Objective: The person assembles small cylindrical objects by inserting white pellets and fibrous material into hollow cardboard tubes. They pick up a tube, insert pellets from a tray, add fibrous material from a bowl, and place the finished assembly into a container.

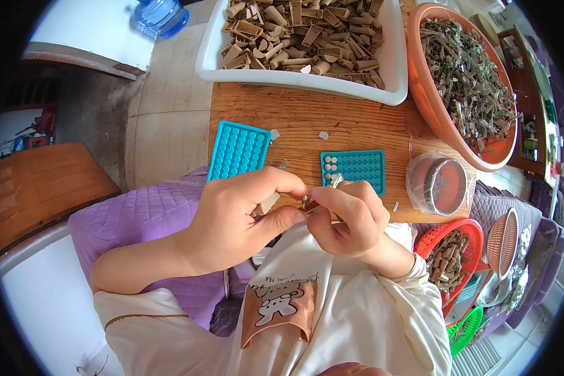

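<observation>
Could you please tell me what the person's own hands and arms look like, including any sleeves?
The left hand and right hand are bare, with no gloves to be seen. The forearms are uncovered too. The left sleeve is loose and cream-coloured, with a thin brown line across it; the right sleeve is also cream.

Dark lettering (pixel 288 277) on a cream garment (pixel 363 307), two short lines (partly blurred), just above a cartoon print (pixel 278 305).
</observation>
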{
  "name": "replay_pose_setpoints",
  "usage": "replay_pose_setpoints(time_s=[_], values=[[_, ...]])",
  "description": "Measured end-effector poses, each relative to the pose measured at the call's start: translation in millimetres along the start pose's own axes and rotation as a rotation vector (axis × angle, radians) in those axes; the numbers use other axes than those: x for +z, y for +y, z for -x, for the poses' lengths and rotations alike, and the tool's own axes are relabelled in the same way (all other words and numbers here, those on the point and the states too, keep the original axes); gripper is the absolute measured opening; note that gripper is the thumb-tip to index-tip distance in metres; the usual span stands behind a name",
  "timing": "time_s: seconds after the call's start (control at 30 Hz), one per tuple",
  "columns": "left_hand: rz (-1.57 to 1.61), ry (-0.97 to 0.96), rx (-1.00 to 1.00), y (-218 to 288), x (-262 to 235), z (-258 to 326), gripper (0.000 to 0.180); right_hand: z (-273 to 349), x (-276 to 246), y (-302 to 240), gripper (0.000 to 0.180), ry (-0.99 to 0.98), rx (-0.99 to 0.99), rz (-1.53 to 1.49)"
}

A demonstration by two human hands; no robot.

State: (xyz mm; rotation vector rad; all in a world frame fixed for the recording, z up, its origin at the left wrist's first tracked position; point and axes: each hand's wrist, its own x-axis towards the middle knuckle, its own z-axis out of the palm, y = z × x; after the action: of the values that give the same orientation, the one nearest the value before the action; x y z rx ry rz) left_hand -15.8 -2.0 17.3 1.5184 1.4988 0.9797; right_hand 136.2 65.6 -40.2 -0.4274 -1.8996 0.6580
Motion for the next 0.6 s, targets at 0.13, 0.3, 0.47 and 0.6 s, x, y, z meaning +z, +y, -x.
replay_pose_setpoints(time_s=[0.13,0.3,0.47,0.6], values=[[0.051,-0.076,-0.171,6,-4,-1,0.02,1,0,1,0.039,-0.012,-0.007,0.023],[0.075,-0.017,-0.147,8,-3,-3,0.019,-3,-2,-1,0.036,-0.039,0.018,0.015],[0.06,-0.016,-0.148,11,-4,-4,0.018,-6,-5,-4,0.033,-0.059,0.081,0.022],[0.061,-0.01,-0.141,11,-3,-4,0.018,-5,-5,-5,0.032,-0.056,0.113,0.008]])
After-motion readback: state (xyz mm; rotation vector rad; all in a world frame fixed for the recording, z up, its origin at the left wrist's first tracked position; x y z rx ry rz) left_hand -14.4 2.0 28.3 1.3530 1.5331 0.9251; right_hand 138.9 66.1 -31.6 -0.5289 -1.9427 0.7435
